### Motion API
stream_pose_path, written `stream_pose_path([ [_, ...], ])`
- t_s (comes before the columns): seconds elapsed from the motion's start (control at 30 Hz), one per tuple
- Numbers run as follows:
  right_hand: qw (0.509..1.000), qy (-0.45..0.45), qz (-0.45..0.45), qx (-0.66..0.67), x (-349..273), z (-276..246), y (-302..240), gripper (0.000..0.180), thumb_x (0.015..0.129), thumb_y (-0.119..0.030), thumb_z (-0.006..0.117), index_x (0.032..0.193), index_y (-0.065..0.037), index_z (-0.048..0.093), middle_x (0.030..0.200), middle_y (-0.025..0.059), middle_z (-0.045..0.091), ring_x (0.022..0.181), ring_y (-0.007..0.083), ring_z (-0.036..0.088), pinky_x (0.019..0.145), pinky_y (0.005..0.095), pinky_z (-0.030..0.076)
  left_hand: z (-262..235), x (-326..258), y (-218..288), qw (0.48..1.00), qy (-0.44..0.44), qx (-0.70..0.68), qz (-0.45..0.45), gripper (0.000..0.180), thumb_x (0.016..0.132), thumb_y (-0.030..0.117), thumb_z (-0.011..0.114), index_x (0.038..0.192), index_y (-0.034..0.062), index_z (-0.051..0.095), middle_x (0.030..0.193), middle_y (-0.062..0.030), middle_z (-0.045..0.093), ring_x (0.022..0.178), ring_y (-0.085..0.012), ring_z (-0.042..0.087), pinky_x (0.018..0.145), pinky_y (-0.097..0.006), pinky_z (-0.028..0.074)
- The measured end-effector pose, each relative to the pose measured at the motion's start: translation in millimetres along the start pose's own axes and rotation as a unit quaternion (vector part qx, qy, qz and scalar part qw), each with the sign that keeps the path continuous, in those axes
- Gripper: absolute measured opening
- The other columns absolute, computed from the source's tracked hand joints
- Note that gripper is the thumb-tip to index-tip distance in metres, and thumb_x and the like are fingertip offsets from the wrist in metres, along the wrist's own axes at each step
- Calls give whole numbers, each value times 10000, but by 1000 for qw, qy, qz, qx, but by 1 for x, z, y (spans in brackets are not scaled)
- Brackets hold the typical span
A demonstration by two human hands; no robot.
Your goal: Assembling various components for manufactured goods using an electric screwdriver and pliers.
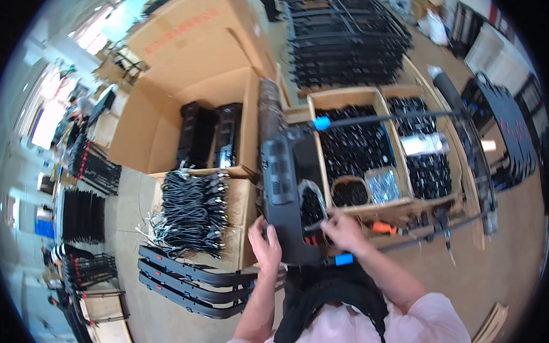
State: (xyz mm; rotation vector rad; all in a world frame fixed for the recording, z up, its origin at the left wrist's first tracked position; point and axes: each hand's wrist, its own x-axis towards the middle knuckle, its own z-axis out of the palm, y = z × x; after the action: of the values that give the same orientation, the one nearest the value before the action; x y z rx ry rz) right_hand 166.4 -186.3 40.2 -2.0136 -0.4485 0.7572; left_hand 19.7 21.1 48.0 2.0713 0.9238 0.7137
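A long black plastic panel (282, 207) with vent slots lies across the middle, just in front of me, joined to a black tubular frame (410, 242) with blue wrapping on its bars. At the panel's left edge is my left hand (267, 247), its thumb and forefinger apart. My right hand (344, 231) is closed in a pinch at the panel's right side, beside a clear plastic bag (321, 200) of small black parts. Whatever sits between those fingertips is too small to make out. Some red pieces (312, 238) lie just below the bag.
Left stands a wooden box with bundled black cables (194, 204), behind it a big cardboard box (143, 128) holding black parts. Wooden trays of small black parts (352, 138) are at right, near an orange-handled tool (385, 229). Curved black panels (188, 289) lie stacked low left.
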Motion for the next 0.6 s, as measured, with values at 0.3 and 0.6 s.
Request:
stream_pose_path([
  [0.3, 937, 171, 102, 289, -141, -119, 53, 270, 1019, -179, 633, 1210, 10, 664, 831, 15, 653, 720, 79, 595, 654, 255, 493, 164, -18, 76, 775, -574, 133, 229, 197, 957, 193, 667, 1102, 73, 725, 1099, -161, 716, 1108, -345, 676, 945, -460, 545],
  [0.6, 868, 239, 266, 343, -223, -70, 138, 236, 1007, -205, 637, 1098, 4, 703, 806, 13, 657, 662, 76, 593, 606, 259, 488, 255, -44, 4, 526, -712, 363, 292, 680, 878, 99, 716, 1504, 262, 504, 1579, -250, 361, 1432, -458, 447, 1110, -517, 500],
])
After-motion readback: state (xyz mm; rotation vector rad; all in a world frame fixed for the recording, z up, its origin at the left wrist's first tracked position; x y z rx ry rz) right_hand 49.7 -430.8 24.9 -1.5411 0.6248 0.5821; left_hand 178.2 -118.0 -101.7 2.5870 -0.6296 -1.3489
